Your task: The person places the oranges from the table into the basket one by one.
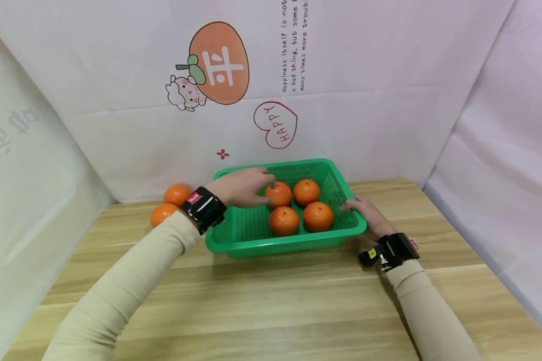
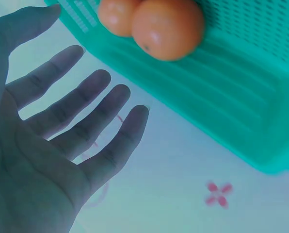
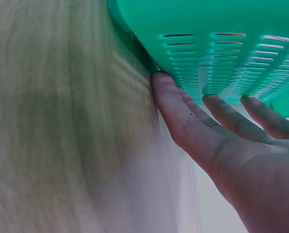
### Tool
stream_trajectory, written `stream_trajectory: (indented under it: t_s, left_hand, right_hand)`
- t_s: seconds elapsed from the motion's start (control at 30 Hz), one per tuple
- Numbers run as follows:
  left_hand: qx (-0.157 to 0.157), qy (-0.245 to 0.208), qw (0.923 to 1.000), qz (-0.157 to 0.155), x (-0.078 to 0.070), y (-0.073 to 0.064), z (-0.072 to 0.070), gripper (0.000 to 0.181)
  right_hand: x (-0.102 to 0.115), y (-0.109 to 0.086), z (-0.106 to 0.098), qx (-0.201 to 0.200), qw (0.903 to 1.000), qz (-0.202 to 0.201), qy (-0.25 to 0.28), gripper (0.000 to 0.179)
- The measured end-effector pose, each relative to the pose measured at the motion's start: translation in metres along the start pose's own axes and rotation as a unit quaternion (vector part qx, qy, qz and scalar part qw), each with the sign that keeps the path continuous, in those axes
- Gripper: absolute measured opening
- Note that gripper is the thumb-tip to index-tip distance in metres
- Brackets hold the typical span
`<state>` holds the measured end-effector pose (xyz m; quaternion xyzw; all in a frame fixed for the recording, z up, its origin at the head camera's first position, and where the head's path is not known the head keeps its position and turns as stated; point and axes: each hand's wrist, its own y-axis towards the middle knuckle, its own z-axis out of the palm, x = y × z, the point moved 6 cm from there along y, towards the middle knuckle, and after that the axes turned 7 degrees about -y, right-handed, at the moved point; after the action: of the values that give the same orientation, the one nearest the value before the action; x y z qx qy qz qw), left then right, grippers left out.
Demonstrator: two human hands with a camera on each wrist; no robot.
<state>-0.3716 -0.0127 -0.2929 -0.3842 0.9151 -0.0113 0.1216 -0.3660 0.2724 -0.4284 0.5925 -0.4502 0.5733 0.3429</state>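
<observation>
A green plastic basket (image 1: 284, 244) with slotted walls holds several oranges (image 1: 318, 216), grouped toward its middle and right. My left hand (image 1: 244, 186) reaches over the basket's left part, fingertips right at the back-left orange (image 1: 279, 194). In the left wrist view its fingers (image 2: 93, 124) are spread and fairly straight, with nothing in the palm. My right hand (image 1: 368, 213) holds the basket's right rim, with a digit over the edge. The right wrist view shows fingers (image 3: 232, 116) against the slotted outer wall (image 3: 222, 48).
Two more oranges (image 1: 177, 194) lie on the wooden table (image 1: 271, 306) left of the basket, partly behind my left wrist. A white printed cloth (image 1: 366, 125) rises as a wall behind the basket, with cloth sides left and right.
</observation>
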Motion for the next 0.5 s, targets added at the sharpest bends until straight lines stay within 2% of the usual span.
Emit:
stream_trajectory:
  t_s: [0.13,0.27,0.5]
  left_hand:
    - [-0.018,-0.008,0.9997,-0.018,0.021,-0.022,-0.009,0.04]
    - [-0.042,-0.018,0.9982,-0.039,0.045,-0.051,-0.013,0.039]
    - [-0.072,-0.045,0.9926,-0.087,0.086,-0.093,-0.01,0.036]
  right_hand:
    - [0.002,0.0,0.0,-0.002,1.0,-0.005,0.006,0.069]
    - [0.002,0.001,0.001,0.003,1.0,-0.003,0.001,0.068]
    - [0.001,0.002,0.001,0.003,1.0,-0.005,-0.007,0.071]
